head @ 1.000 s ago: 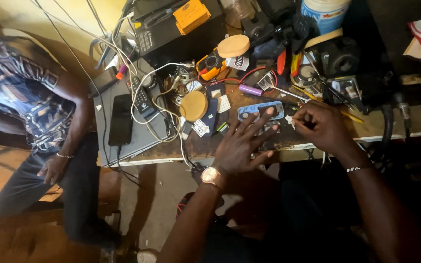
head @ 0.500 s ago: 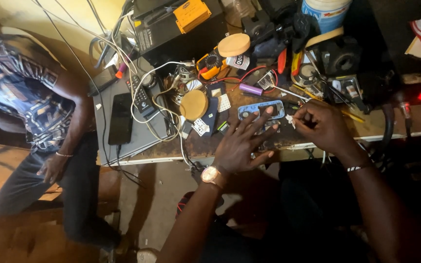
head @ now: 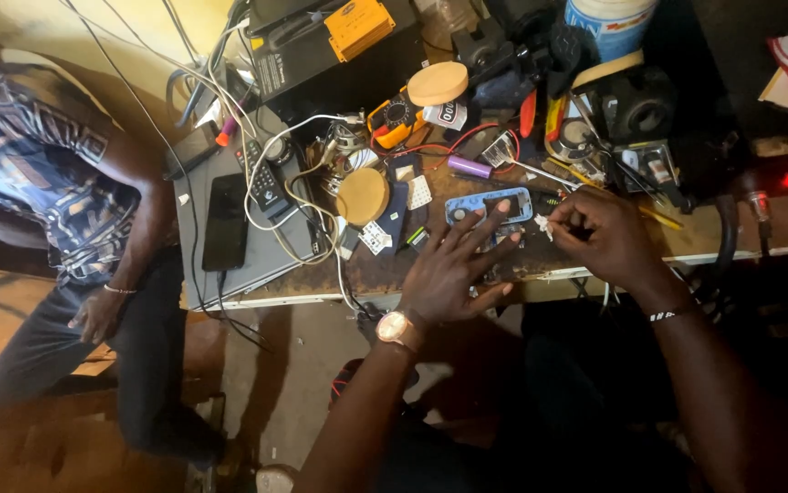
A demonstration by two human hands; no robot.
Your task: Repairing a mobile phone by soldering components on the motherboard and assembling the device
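Note:
A light blue phone frame point(head: 488, 203) lies on the cluttered workbench point(head: 540, 265). My left hand point(head: 456, 267), with a watch on the wrist, is spread flat on the bench, fingertips resting on the frame. To the right of the frame, my right hand point(head: 600, 236) is closed, pinching a small white part point(head: 545, 225) at its fingertips. A bracelet sits on that wrist.
A person in a patterned shirt point(head: 38, 173) sits at the left beside a grey laptop point(head: 229, 265) with a black phone point(head: 226, 222) on it. White cables, a round wooden disc point(head: 362, 195), a yellow multimeter point(head: 394, 117), tools and a white bucket point(head: 609, 22) crowd the bench.
My hands stay almost in place. A small red light has come on at the right of the bench.

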